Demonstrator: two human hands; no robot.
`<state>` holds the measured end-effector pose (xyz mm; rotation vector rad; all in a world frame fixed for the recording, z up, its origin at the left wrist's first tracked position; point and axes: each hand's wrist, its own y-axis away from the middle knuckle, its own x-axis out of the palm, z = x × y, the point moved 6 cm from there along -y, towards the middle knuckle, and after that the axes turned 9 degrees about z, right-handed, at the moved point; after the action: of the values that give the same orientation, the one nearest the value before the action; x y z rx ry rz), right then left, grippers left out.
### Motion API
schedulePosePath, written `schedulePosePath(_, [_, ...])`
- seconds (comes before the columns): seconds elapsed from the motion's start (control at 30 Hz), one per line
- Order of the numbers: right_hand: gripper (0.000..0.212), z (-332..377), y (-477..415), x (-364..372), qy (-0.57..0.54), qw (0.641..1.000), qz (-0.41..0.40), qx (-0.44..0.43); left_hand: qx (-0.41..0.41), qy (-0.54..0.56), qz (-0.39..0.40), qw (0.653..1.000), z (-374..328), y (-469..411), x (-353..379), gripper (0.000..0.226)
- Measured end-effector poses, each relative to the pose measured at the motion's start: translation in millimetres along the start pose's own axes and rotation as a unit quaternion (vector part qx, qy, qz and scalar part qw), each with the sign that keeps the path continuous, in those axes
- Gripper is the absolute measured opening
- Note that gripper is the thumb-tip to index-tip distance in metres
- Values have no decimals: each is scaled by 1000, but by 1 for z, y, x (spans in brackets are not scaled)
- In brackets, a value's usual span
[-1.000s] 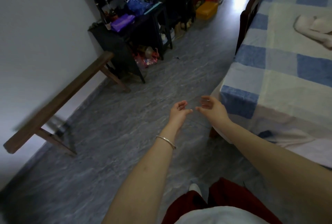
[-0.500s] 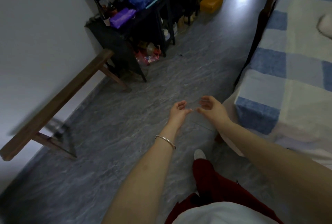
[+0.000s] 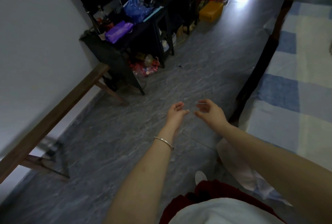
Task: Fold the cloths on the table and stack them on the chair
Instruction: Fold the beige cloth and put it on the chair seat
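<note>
My left hand (image 3: 175, 113) and my right hand (image 3: 209, 111) are stretched out side by side over the grey floor, palms facing each other, fingers loosely apart, holding nothing. A silver bangle sits on my left wrist. The table (image 3: 294, 87), under a blue and white checked covering, fills the right side. A dark wooden chair (image 3: 260, 65) stands against the table's left edge, its back towards me. A pale cloth (image 3: 248, 175) hangs off the table's near corner under my right forearm. No other cloth shows clearly; the table's far part is cut off.
A wooden bench (image 3: 53, 112) runs along the white wall at left. A black cluttered stand (image 3: 125, 44) with a purple bag and blue plastic bag stands beyond it. A yellow box (image 3: 211, 11) lies on the floor further back. My red trousers and white shoe show below.
The view has swung left and the table has slid rightwards, so the crumpled cloth on it has left the frame. My hands have stayed out in front, the fingers spread slightly more.
</note>
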<state>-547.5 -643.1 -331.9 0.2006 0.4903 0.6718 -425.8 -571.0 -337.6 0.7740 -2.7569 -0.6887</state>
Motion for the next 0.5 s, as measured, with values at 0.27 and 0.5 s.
schedulePosePath(0.27, [47, 13, -41, -11, -18, 1000, -6, 4, 7, 6, 6, 1000, -28, -36, -2, 48])
schedulePosePath(0.5, [47, 28, -80, -8, -46, 998, -27, 15, -6, -11, 26, 1000, -51, -75, -12, 48])
